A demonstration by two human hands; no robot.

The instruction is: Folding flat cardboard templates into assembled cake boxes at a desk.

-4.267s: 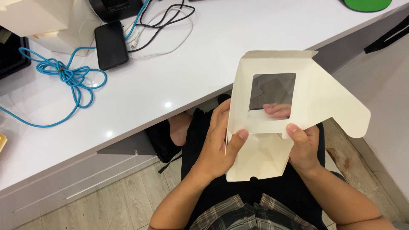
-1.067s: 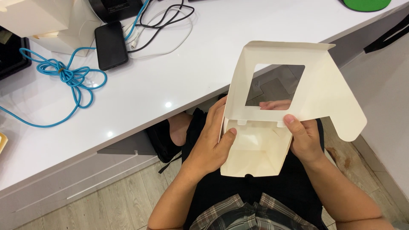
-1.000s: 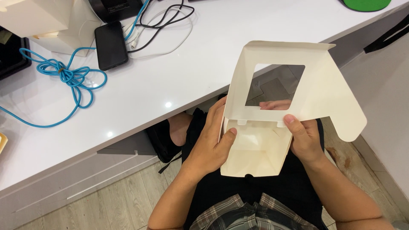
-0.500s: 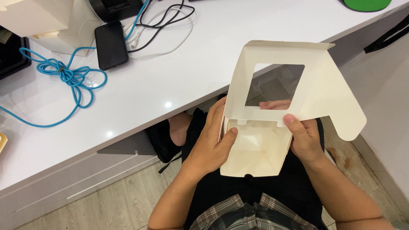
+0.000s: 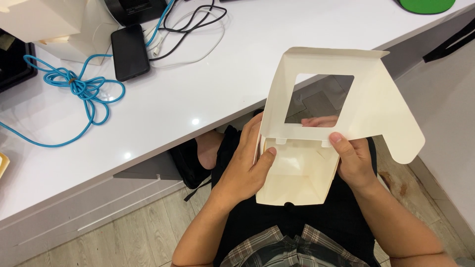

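While the person sat at the white desk (image 5: 237,94), these were the particulars, left to right:

Desk clutter: a coiled blue cable (image 5: 79,91) lay at the left; just right of it a black phone (image 5: 130,52) lay face down, with black and white cords (image 5: 193,29) trailing beyond.

Left hand: the left hand (image 5: 247,165) was clasped on the left wall of the paper box (image 5: 316,133); its thumb pressed inside, its fingers wrapped behind.

Box position: it was held above the lap, just off the desk edge, the lid raised and tilted back.

Handling: it probably weighed little; thin card, stiff along the creases yet easily dented; best held by the side walls near the folds, not the window.

Look: cream-white; a rectangular window was cut in the lid; a rounded flap hung at the right; the tray was open and apparently empty.

Right hand: the right hand (image 5: 354,163) pinched the right wall at the hinge; its thumb lay on top, a fingertip showing through the window.
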